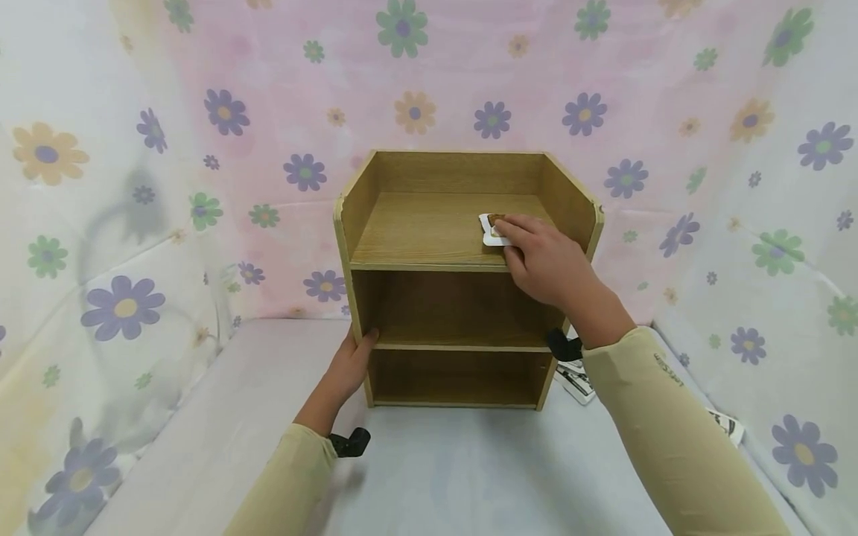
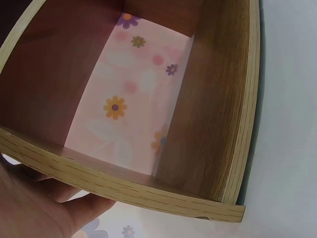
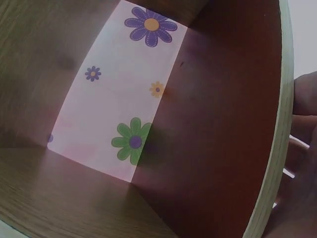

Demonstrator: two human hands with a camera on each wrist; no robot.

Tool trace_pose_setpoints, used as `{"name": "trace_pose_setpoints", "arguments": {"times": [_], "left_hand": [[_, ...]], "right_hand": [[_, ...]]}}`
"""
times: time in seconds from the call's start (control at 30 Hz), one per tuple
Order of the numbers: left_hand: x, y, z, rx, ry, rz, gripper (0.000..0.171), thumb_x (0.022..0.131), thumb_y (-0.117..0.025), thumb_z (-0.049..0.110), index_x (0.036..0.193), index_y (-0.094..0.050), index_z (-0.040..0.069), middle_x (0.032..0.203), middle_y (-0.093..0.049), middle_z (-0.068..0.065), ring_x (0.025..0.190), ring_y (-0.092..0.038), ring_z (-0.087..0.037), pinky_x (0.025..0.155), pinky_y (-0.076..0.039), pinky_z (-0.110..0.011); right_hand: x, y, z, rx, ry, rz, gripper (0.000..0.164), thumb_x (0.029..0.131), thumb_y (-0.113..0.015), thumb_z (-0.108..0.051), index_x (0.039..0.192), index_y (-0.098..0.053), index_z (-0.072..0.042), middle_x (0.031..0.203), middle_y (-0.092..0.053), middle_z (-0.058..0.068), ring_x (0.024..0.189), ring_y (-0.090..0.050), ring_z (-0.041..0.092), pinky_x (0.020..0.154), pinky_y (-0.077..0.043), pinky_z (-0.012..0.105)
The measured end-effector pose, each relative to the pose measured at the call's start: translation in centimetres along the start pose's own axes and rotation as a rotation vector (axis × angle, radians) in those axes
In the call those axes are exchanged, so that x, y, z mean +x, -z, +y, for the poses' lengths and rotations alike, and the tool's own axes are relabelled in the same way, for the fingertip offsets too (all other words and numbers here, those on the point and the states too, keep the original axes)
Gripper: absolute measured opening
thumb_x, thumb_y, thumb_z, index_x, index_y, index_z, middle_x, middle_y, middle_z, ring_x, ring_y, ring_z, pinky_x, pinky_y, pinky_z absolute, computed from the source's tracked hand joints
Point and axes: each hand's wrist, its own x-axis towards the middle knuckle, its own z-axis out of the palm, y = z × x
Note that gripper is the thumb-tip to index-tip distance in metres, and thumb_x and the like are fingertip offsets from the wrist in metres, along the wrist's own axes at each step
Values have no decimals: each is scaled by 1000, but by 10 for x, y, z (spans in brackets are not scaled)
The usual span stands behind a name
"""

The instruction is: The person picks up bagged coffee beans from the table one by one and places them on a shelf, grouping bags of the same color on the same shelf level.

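A small wooden shelf unit (image 1: 429, 266) stands upright in the head view, with a railed top and two compartments below. My left hand (image 1: 348, 366) holds its left side panel low down, the thumb at the front edge. In the left wrist view the fingers (image 2: 84, 210) lie along the panel's outside. Over the right part of the top board, my right hand (image 1: 546, 260) holds a small flat white piece (image 1: 491, 237) with a brown patch; its exact kind is unclear. The right wrist view shows the fingers (image 3: 302, 153) only darkly, beyond the shelf's edge.
Black-and-white printed flat pieces (image 1: 575, 383) lie on the white-covered table (image 1: 429, 469) right of the shelf. Another printed piece (image 1: 727, 426) lies farther right, partly behind the right sleeve. Flower-patterned cloth (image 1: 415, 82) hangs behind and on both sides.
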Motion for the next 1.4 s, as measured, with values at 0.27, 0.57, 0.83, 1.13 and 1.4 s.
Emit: {"name": "trace_pose_setpoints", "arguments": {"times": [0.27,0.57,0.83,1.13,1.4], "left_hand": [[5,1,-1,-7,-18,-2,67,103,-31,45,157,-6,15,157,-26,-21,141,-31,-40,114,-25,-58],[7,3,-1,2,3,1,68,102,-31,48,157,-7,16,157,-26,-20,142,-31,-40,114,-24,-59],[7,4,-4,16,8,4,68,102,-30,49,157,-6,16,157,-25,-20,141,-31,-41,114,-25,-59],[5,1,-3,-4,13,-12,69,102,-30,49,157,-5,15,157,-24,-20,142,-30,-40,115,-23,-59],[4,0,-5,-17,18,-31,70,102,-28,52,157,-2,17,158,-23,-20,141,-30,-42,114,-23,-62]], "right_hand": [[2,4,2,-11,9,-6,51,98,-50,-22,146,-43,-7,149,-44,13,139,-39,33,112,-34,50],[-11,11,1,-10,74,75,51,95,-55,-19,143,-46,-3,146,-47,15,136,-43,33,113,-34,48],[-27,15,-1,27,107,164,51,93,-58,-16,141,-48,-3,144,-49,17,133,-46,35,109,-39,50],[-54,19,0,51,150,260,49,90,-63,-12,137,-53,-4,134,-57,16,123,-54,35,99,-46,52],[-77,19,6,25,163,297,51,86,-66,-9,135,-55,-4,129,-60,17,118,-57,35,95,-50,51]]}}
